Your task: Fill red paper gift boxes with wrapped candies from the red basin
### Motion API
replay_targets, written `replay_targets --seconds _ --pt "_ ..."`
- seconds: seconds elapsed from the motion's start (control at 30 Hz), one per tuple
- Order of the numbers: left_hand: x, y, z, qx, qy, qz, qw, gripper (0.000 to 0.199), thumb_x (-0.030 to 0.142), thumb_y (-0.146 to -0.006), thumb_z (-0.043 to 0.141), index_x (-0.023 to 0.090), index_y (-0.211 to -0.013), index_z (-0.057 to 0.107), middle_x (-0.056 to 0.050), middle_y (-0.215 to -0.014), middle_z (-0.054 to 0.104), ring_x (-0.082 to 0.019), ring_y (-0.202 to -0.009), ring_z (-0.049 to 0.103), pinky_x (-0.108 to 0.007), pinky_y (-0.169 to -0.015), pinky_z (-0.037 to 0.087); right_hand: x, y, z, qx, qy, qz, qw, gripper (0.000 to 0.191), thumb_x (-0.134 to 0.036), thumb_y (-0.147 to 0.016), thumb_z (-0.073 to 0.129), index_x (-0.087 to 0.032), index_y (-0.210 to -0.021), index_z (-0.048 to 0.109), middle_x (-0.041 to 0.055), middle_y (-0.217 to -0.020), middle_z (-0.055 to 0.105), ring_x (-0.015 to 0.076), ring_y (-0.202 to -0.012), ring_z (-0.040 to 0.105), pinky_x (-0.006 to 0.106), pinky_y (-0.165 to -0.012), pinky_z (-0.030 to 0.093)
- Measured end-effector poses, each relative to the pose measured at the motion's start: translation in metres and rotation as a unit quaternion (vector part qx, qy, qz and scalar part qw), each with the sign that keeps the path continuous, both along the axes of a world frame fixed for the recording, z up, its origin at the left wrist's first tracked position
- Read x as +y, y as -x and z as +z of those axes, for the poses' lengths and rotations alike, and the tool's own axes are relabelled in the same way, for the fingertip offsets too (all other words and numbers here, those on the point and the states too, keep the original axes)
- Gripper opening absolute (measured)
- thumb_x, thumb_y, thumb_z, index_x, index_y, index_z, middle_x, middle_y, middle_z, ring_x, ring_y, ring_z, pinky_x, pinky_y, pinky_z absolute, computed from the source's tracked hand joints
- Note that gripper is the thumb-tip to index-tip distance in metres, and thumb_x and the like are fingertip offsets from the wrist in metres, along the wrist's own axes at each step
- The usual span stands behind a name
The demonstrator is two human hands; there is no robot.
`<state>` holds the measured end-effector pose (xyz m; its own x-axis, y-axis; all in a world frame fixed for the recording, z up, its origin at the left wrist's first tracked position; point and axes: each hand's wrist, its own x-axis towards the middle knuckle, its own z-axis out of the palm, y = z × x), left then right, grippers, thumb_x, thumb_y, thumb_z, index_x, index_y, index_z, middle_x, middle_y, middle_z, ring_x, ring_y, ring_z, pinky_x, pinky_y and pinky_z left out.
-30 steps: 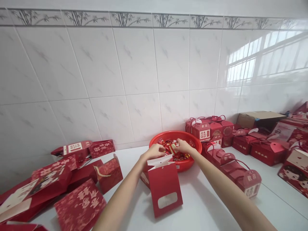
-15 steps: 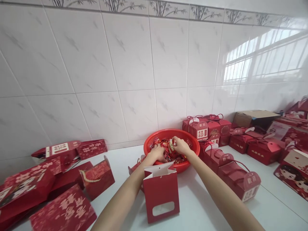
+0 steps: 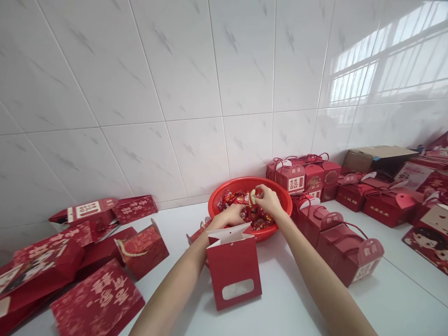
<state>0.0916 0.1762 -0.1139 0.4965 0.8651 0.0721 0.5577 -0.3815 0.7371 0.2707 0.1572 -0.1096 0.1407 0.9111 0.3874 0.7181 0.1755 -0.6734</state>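
Picking among wrapped sweets (image 3: pixel 259 223) seems the step in hand: in the head view the right hand (image 3: pixel 269 200) pinches a pale piece (image 3: pixel 252 197) inside the red basin (image 3: pixel 269 232), while the left hand (image 3: pixel 229 216) reaches into the sweets, its grip hidden. The next move would call for a steady pinch, lifting the piece clear. An open box (image 3: pixel 233 261) stands before the basin. Small gift boxes (image 3: pixel 296 184) read "歡喜" and "囍"; script on a carton (image 3: pixel 100 298) at left is only partly legible.
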Motion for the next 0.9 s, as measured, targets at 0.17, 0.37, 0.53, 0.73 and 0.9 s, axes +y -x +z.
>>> replay_targets --seconds 0.17,0.37,0.53,0.73,0.9 --pt "0.005 -0.001 0.005 -0.108 0.013 0.039 0.993 0.037 0.011 -0.054 0.077 0.018 -0.089 0.067 -0.002 -0.08 0.071 -0.023 -0.077 0.066 -0.029 -0.067 0.051 0.001 -0.005 -0.001 0.042 -0.006 -0.019 0.999 0.039 -0.019 -0.077 0.061 -0.022 -0.116 0.065 0.0016 -0.076 0.068 0.0203 -0.075 0.064 0.028 -0.069 0.043" --pt "0.001 0.002 0.013 -0.269 0.047 0.054 0.96 0.045 0.025 -0.065 0.08 0.017 -0.104 0.06 -0.009 -0.104 0.072 -0.024 -0.09 0.069 -0.034 -0.077 0.056 0.003 -0.006 -0.003 0.092 -0.012 0.0 0.996 0.035 -0.02 -0.076 0.064 -0.022 -0.111 0.067 0.0011 -0.075 0.069 0.0202 -0.075 0.066 0.031 -0.074 0.048" --pt "-0.001 0.001 0.012 -0.346 0.09 0.038 0.933 0.049 0.026 -0.062 0.085 0.017 -0.104 0.06 -0.006 -0.096 0.073 -0.022 -0.08 0.071 -0.036 -0.073 0.058 0.004 -0.003 -0.003 0.142 -0.022 0.057 0.988 0.036 -0.012 -0.074 0.062 -0.02 -0.107 0.07 0.0022 -0.079 0.072 0.0195 -0.078 0.069 0.031 -0.078 0.052" --pt "0.0 0.0 0.012 -0.377 0.103 0.031 0.92 0.055 0.023 -0.055 0.09 0.018 -0.102 0.06 -0.004 -0.093 0.074 -0.021 -0.079 0.071 -0.033 -0.073 0.058 0.0 0.001 0.001 0.195 -0.023 0.159 0.967 0.024 -0.033 -0.084 0.062 -0.016 -0.098 0.071 0.0086 -0.098 0.075 0.0211 -0.09 0.07 0.032 -0.083 0.054" --pt "-0.002 0.001 0.014 -0.376 0.111 0.01 0.92 0.054 0.018 -0.056 0.086 0.017 -0.103 0.059 -0.004 -0.096 0.073 -0.019 -0.079 0.071 -0.033 -0.074 0.057 -0.003 0.0 0.0 0.205 -0.006 0.235 0.95 0.032 -0.029 -0.066 0.078 -0.016 -0.094 0.07 0.0044 -0.088 0.073 0.021 -0.084 0.067 0.031 -0.075 0.053"
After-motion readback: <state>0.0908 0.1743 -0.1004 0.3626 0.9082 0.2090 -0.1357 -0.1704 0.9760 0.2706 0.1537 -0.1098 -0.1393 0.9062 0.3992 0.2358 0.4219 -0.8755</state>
